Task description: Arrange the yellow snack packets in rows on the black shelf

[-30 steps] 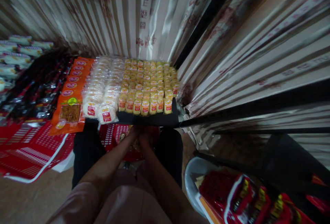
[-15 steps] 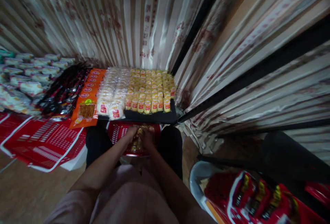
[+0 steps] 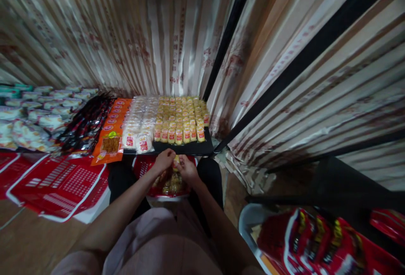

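Above a red basket (image 3: 141, 166) between my knees, both my hands are close together. A small yellow snack packet (image 3: 176, 163) is pinched between them. My left hand (image 3: 164, 160) has its fingers closed at the packet's upper left side. From the right, my right hand (image 3: 187, 170) grips the same packet, its fingers partly covering it. Several similar gold-yellow packets (image 3: 172, 183) lie in the basket below. Just beyond, rows of yellow snack packets (image 3: 179, 135) stand on a black shelf (image 3: 190, 148), beside white round packets (image 3: 144, 142).
Orange snack bags (image 3: 110, 140), dark packets (image 3: 84, 127) and white packets (image 3: 52, 121) continue leftward on the shelf. Red baskets (image 3: 60, 186) with white handles stand at left. Red bags (image 3: 316, 241) fill a tub at lower right. Black poles (image 3: 232, 34) and patterned curtains (image 3: 142, 34) enclose the area.
My hands have risen from inside the basket toward the shelf's front edge, with a yellow packet between them. The camera view has shifted slightly.
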The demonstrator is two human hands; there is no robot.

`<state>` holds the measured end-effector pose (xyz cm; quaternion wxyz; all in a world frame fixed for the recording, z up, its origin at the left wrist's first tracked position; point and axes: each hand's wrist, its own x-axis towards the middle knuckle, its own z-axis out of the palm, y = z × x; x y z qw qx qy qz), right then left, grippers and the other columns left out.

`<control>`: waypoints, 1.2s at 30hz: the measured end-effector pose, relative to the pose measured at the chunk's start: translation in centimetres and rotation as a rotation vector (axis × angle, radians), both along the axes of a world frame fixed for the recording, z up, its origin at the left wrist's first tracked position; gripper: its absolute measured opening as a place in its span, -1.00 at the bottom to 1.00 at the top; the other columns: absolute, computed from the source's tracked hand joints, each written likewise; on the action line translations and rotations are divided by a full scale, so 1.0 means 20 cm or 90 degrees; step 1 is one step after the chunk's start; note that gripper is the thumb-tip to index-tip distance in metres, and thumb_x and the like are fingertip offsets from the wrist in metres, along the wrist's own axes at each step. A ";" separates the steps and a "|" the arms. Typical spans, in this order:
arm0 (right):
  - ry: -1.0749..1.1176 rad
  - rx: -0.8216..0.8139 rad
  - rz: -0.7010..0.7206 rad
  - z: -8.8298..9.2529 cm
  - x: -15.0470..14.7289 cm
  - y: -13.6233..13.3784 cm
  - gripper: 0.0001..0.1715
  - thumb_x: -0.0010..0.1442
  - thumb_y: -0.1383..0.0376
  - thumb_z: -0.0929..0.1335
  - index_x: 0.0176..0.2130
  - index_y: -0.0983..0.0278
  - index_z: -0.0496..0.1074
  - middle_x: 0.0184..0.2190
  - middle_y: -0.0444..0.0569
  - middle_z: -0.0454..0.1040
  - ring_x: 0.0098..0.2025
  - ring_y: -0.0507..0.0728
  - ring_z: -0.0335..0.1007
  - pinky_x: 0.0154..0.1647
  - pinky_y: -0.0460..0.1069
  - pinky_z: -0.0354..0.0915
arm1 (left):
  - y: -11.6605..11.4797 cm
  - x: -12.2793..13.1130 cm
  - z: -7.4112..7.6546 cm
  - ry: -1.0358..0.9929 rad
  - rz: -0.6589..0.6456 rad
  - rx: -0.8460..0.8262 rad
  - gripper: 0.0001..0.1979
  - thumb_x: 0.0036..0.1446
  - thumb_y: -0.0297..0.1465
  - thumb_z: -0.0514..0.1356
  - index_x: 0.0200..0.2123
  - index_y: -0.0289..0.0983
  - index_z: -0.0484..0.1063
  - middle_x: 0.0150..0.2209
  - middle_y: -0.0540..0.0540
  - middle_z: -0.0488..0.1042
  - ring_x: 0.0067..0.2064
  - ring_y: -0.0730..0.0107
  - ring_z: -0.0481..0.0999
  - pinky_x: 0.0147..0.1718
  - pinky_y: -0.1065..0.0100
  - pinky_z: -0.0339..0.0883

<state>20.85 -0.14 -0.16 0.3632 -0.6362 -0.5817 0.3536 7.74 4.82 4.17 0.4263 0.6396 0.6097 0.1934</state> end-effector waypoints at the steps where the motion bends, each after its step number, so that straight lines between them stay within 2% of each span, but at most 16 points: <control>1: -0.005 0.005 0.010 0.03 0.02 0.00 -0.73 0.06 0.30 0.33 -0.16 0.19 0.40 -0.31 -0.09 0.54 -0.27 0.12 0.46 -0.23 -0.06 0.30 | 0.00 0.01 0.03 0.007 -0.027 0.032 -0.78 0.12 -0.39 0.02 -0.34 -0.30 0.44 -0.35 -0.07 0.50 -0.28 0.39 0.44 -0.28 0.44 0.26; 5: -0.035 0.042 0.038 0.15 0.08 0.03 -0.66 0.10 0.31 0.29 -0.08 0.18 0.38 -0.26 -0.09 0.53 -0.24 0.12 0.45 -0.23 -0.06 0.30 | 0.03 0.06 0.12 -0.005 -0.073 0.091 -0.72 0.16 -0.35 -0.01 -0.32 -0.29 0.48 -0.35 -0.06 0.51 -0.26 0.38 0.44 -0.26 0.43 0.27; 8: -0.058 0.074 0.020 0.23 0.13 0.06 -0.62 0.14 0.31 0.25 -0.03 0.23 0.36 -0.21 -0.04 0.52 -0.20 0.13 0.44 -0.16 -0.02 0.31 | 0.07 0.10 0.19 -0.041 -0.092 0.116 -0.73 0.13 -0.33 0.04 -0.24 -0.29 0.48 -0.27 -0.08 0.51 -0.24 0.39 0.43 -0.21 0.41 0.28; 13: -0.066 0.135 -0.047 0.32 0.21 0.13 -0.54 0.14 0.30 0.24 0.06 0.26 0.33 -0.09 0.03 0.48 -0.13 0.14 0.43 -0.06 0.03 0.30 | 0.14 0.18 0.28 -0.075 -0.145 0.136 -0.66 0.05 -0.38 0.15 -0.08 -0.32 0.43 -0.27 -0.07 0.49 -0.36 0.45 0.40 -0.32 0.44 0.29; 16: -0.074 0.192 -0.095 0.35 0.25 0.17 -0.53 0.18 0.26 0.23 0.07 0.31 0.32 -0.02 0.09 0.43 -0.05 0.16 0.39 0.02 0.05 0.27 | 0.21 0.25 0.32 -0.079 -0.135 0.178 -0.67 0.06 -0.38 0.15 -0.07 -0.32 0.42 -0.31 -0.07 0.48 -0.36 0.44 0.40 -0.32 0.43 0.30; 20: -0.094 0.252 -0.208 0.38 0.29 0.25 -0.51 0.22 0.23 0.18 0.10 0.33 0.28 0.03 0.12 0.38 0.06 0.18 0.30 0.11 0.09 0.20 | 0.32 0.37 0.36 -0.071 -0.159 0.254 -0.70 0.08 -0.37 0.16 -0.08 -0.27 0.43 -0.29 -0.06 0.49 -0.31 0.40 0.43 -0.26 0.41 0.30; 25: -0.086 0.301 -0.301 0.39 0.33 0.36 -0.45 0.25 0.26 0.11 0.19 0.37 0.14 0.15 0.13 0.25 0.21 0.16 0.12 0.21 0.10 0.07 | 0.45 0.56 0.45 -0.028 -0.220 0.355 -0.74 0.10 -0.41 0.13 -0.11 -0.27 0.44 -0.25 -0.07 0.49 -0.24 0.38 0.43 -0.16 0.40 0.29; 28: -0.062 0.295 -0.339 0.37 0.36 0.41 -0.41 0.23 0.31 0.10 0.23 0.36 0.06 0.20 0.11 0.17 0.25 0.14 0.04 0.25 0.10 0.01 | 0.51 0.65 0.49 0.003 -0.254 0.386 -0.77 0.11 -0.44 0.12 -0.14 -0.30 0.45 -0.22 -0.10 0.47 -0.22 0.38 0.43 -0.14 0.40 0.28; 32: -0.012 0.272 -0.360 0.31 0.40 0.46 -0.36 0.21 0.33 0.11 0.26 0.34 -0.02 0.24 0.09 0.11 0.27 0.14 0.00 0.26 0.11 0.00 | 0.58 0.74 0.49 0.075 -0.269 0.386 -0.79 0.12 -0.42 0.12 -0.18 -0.29 0.46 -0.23 -0.10 0.44 -0.20 0.37 0.42 -0.14 0.38 0.29; 36: 0.004 0.286 -0.376 0.24 0.43 0.52 -0.35 0.17 0.36 0.11 0.25 0.34 0.02 0.23 0.09 0.14 0.26 0.13 0.02 0.26 0.12 0.00 | 0.64 0.79 0.45 0.125 -0.287 0.376 -0.80 0.13 -0.42 0.11 -0.18 -0.31 0.46 -0.24 -0.11 0.44 -0.21 0.38 0.42 -0.16 0.40 0.30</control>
